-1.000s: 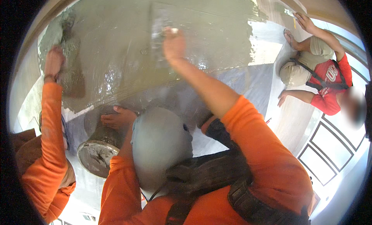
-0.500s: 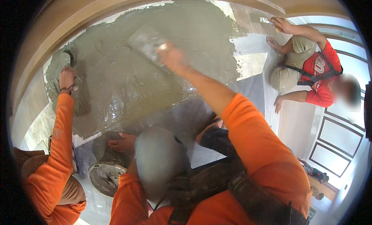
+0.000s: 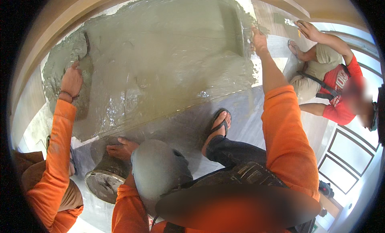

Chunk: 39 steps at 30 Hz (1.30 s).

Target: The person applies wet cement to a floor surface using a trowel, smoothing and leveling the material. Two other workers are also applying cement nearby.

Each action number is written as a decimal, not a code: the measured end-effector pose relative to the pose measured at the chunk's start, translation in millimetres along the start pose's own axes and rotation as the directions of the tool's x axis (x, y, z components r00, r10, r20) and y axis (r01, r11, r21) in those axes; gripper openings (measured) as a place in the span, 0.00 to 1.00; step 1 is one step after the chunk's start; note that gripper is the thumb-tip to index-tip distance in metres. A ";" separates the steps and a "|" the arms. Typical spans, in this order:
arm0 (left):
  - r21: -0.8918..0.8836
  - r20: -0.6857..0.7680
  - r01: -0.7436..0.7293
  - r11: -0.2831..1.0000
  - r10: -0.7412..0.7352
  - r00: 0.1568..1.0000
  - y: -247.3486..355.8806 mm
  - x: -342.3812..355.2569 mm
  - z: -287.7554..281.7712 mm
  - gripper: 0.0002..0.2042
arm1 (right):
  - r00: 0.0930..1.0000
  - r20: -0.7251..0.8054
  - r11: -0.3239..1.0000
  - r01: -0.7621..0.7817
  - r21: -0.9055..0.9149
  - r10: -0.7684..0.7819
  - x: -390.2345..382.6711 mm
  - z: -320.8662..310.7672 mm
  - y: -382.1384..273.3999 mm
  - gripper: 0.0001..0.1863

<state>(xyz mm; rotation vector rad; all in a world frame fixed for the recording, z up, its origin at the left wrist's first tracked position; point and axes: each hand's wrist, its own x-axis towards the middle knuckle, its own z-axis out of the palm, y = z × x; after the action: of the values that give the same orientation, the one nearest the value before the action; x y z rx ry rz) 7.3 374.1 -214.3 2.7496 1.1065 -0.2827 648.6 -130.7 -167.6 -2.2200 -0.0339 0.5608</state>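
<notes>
My right hand is closed round the handle of a flat rectangular trowel, smeared with the same grey-green mix it rests on. The blade stands upright in the picture near the right border of the wet mortar. Beside a mortar-stained bucket is my left hand, fingers apart and holding nothing. Whether it presses on the bucket or the floor, I cannot tell. On the left, a co-worker's hand grips a mortar-coated trowel above a heap of mix.
My sandalled foot is by the mortar's near edge. At the right, a person in a red shirt crouches, holding a small tool. A curved pale wall edge borders the far side; grey floor lies nearer.
My right hand has swept the trowel from the middle of the mortar to its right border. The left co-worker's trowel has shifted slightly. My left hand stays by the bucket.
</notes>
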 end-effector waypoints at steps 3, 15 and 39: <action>-0.038 0.040 0.056 0.998 -0.054 0.998 2.0 -9.5 -2.8 0.16 | 0.999 -0.027 0.998 -0.026 -0.056 0.024 12.2 -8.4 5.6 0.27; 0.163 -0.042 -0.148 0.975 0.157 0.987 -46.3 -33.9 -24.7 0.14 | 0.992 -0.076 0.968 0.076 -0.241 -0.097 -1.5 52.4 3.5 0.33; 0.182 -0.100 -0.272 0.945 0.293 0.951 -88.6 -13.5 -15.0 0.06 | 0.853 0.474 0.821 0.425 -0.382 -0.221 -266.2 334.3 -112.2 0.32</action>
<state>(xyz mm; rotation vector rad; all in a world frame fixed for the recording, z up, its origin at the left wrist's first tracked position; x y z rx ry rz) -62.3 431.4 -203.8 3.0642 0.7247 -0.1712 291.6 129.7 -170.2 -2.4364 -0.8541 0.8845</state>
